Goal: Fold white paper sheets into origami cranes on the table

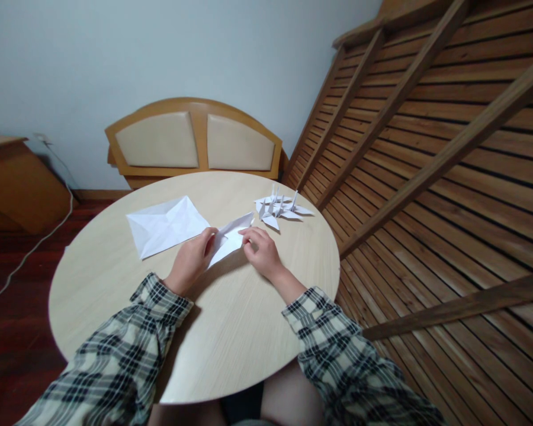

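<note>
A partly folded sheet of white paper [230, 239] is held up between my hands, just over the middle of the table. My left hand [190, 257] grips its left end, thumb on the near side. At the paper's right end, my right hand [261, 249] pinches the edge between thumb and fingers. Creases and an upright flap show on the sheet. Left of it lies a creased white sheet [166, 225], flat on the table. Several folded white paper cranes [279, 207] stand grouped beyond my right hand.
The round pale wooden table [240, 331] reaches to my lap. Behind it stands a headboard [195, 142] with cream panels. A slatted wooden frame [426, 154] leans along the right side. At left are a wooden cabinet [20, 183] and a white cable [31, 251] on the floor.
</note>
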`<state>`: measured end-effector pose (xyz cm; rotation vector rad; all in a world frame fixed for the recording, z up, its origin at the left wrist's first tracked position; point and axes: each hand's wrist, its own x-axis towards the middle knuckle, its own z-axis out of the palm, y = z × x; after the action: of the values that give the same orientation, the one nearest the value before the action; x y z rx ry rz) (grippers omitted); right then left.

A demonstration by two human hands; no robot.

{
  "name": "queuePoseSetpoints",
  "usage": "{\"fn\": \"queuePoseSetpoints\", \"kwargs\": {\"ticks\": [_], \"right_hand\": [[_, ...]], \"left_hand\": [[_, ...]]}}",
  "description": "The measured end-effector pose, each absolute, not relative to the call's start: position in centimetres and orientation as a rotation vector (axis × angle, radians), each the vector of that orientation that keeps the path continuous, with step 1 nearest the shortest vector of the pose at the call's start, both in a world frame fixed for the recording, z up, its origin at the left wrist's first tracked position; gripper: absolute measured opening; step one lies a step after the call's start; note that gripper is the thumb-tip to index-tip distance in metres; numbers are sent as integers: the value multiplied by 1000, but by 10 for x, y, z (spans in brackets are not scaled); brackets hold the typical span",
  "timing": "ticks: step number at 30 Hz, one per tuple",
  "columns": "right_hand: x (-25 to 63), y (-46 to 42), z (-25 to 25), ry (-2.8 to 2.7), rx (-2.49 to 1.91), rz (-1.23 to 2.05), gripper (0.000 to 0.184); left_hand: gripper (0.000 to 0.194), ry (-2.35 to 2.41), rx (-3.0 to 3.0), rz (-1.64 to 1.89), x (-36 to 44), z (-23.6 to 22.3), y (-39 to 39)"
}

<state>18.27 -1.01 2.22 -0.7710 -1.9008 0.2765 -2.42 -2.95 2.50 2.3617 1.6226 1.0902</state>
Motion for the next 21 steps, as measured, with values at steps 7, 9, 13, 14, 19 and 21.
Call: {"fn": "queuePoseSetpoints", "kwargs": {"ticks": [7,9,13,14,19,21], "right_hand": [[175,-16,24,-1907,-835,317,10],[173,-17,24,-1904,-830,316,11],[175,-15,22,-1871,-810,283,17],[176,-15,21,-1863,-802,270,22],[176,-13,18,-1869,-821,267,56],[175,-15,17,-1911,-822,307,69]], "left_hand": [[15,1455,2192,1576,-16,31,-25],[16,1405,2092,1611,-16,32,-24],[19,1402,1784,1568,-20,31,-20],[20,1419,1728,1581,-20,30,-20],[19,1456,1616,1613,-21,28,-20],[19,1452,1596,1600,-22,25,-18]]}}
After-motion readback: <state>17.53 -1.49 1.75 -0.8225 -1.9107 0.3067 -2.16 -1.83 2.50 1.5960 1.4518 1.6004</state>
